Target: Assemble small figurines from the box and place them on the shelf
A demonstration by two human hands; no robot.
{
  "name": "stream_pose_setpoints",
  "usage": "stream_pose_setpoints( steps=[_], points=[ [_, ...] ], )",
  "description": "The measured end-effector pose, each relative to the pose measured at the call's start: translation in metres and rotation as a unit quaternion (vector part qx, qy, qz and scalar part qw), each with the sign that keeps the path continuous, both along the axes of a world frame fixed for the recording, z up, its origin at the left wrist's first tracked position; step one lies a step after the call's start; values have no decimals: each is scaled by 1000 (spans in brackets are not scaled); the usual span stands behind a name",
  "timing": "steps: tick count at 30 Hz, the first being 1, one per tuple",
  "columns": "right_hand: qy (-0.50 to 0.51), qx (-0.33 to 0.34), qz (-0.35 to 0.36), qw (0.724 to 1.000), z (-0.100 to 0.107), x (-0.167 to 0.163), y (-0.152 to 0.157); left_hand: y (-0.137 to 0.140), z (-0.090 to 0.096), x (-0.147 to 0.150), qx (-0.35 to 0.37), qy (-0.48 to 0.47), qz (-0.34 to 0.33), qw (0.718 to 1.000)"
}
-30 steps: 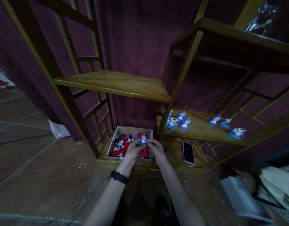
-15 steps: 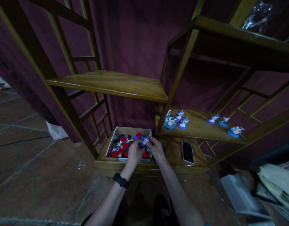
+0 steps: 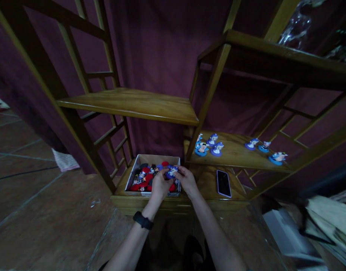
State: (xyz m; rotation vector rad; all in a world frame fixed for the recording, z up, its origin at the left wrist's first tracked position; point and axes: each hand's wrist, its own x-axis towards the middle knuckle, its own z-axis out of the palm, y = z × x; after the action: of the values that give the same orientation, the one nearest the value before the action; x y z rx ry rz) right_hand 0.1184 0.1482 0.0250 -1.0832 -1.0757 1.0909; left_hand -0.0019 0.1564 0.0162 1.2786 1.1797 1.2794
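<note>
A small purple and white figurine (image 3: 172, 172) is gripped between both hands above the right part of an open cardboard box (image 3: 129, 177). My left hand (image 3: 160, 184) has its fingers closed on the figurine's left side and base. From the right, my right hand (image 3: 186, 178) pinches the same figurine with thumb and fingers. Inside the box lies a jumble of red, black and purple figurines (image 3: 146, 177). More figurines stand on the shelf to the right: purple ones such as this figurine (image 3: 217, 148), and blue-based ones such as this pink figurine (image 3: 201, 149).
A phone (image 3: 223, 183) lies on the low wooden ledge right of my hands. Above the box juts a wooden shelf (image 3: 130, 101), with an upright post (image 3: 211, 86) beside it. Farther right, several figurines (image 3: 278, 158) stand near the shelf's end. A white box (image 3: 286, 229) is on the floor.
The view has shifted slightly. Both hands still hold the purple figurine over the box, which seems turned a little between the fingers.
</note>
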Motion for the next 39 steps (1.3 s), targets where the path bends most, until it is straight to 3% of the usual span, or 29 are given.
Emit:
stream_pose_setpoints(
  steps=[5,10,18,34,39],
  points=[
    [24,-7,-7,1000,2,-1,2,0,-2,3,26,-22,32,999],
    [35,-12,-4,999,1,-1,3,0,1,3,-6,-89,23,996],
    [-39,-20,-38,998,-6,-4,0,-4,10,3,-72,-203,22,976],
    [-56,-39,-32,997,-10,-4,-10,-8,8,-1,-119,-228,-2,966],
    [-16,-52,-26,998,0,-2,-19,-14,7,2,-85,-203,11,975]
  ],
)
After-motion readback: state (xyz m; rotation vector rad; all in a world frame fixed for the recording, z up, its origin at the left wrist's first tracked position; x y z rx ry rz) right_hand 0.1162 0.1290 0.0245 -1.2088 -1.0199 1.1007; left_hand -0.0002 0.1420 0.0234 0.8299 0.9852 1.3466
